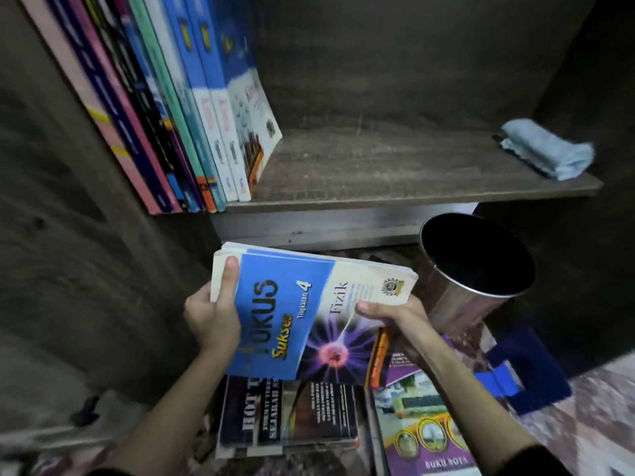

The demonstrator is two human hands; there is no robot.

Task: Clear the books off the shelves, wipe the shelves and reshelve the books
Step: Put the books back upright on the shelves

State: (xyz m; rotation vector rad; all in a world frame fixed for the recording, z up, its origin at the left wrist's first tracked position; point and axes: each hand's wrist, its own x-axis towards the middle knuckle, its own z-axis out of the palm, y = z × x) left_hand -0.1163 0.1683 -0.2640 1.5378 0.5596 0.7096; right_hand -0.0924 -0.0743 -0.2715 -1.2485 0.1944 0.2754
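Blue glossy paperback (309,314), a physics workbook by its cover, held nearly flat in the air just below the front lip of the shelf (395,166) and above the piles of books (302,417) on the floor. A thick block of pages shows at its far edge; whether this is one book or a few stacked, cannot tell. Judged moderately heavy, floppy rather than stiff, cover slick. Best gripped at both ends or along the spine so it does not sag or fan open. Left hand (213,314) curled round the left end, thumb lying on the cover, fingers hidden beneath. Right hand (391,314) grips the near right edge, thumb on top, fingers under. Shelf board bare in the middle, probably wiped already. Row of upright books (192,132) leans at its left; folded pale-blue cloth (546,149) lies at its far right. Metal bin (477,269) stands on the floor to the right, just beside the book's corner.
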